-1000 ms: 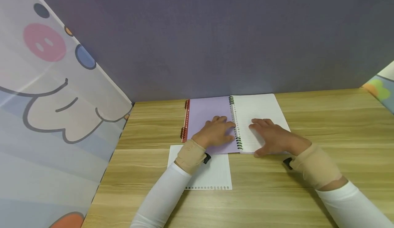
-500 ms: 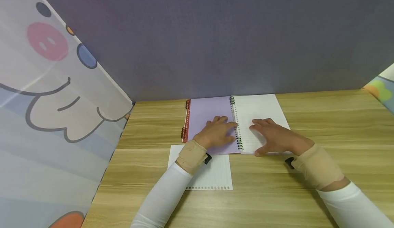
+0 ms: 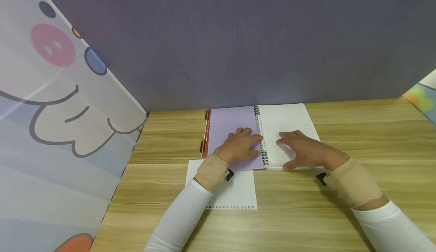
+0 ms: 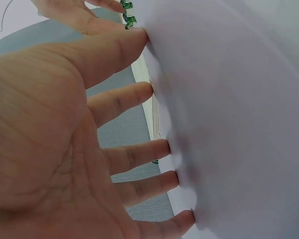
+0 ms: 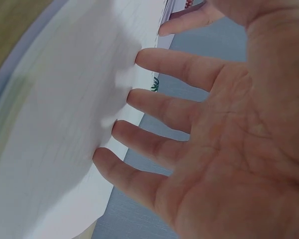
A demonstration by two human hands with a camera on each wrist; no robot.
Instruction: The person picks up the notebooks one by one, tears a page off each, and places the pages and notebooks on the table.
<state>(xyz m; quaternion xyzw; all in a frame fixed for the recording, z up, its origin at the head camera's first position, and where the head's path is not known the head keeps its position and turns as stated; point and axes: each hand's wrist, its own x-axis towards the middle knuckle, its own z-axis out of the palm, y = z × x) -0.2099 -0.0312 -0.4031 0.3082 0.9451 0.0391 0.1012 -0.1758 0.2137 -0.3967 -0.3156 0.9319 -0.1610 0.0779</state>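
An open notebook [image 3: 279, 117] with a green spiral binding lies on the table, its lined white page on the right and a plain purple cover on the left. My left hand [image 3: 240, 146] rests its spread fingertips on the purple cover, close to the spiral. Over the lined page, my right hand [image 3: 303, 150] is spread with its fingertips down on the paper. In the left wrist view, the left fingers [image 4: 139, 154] are straight and touch the purple surface. The right wrist view shows the right fingers [image 5: 154, 104] straight too, tips on the white page.
A red strip with red spiral rings [image 3: 205, 134] shows along the left edge of the purple cover. One loose lined sheet [image 3: 235, 195] with punched holes lies in front, partly under the left forearm. A grey panel [image 3: 259, 47] stands behind the wooden table [image 3: 293, 214].
Both hands stay almost in place on the notebook. The left index finger reaches slightly farther toward the spiral than a second ago.
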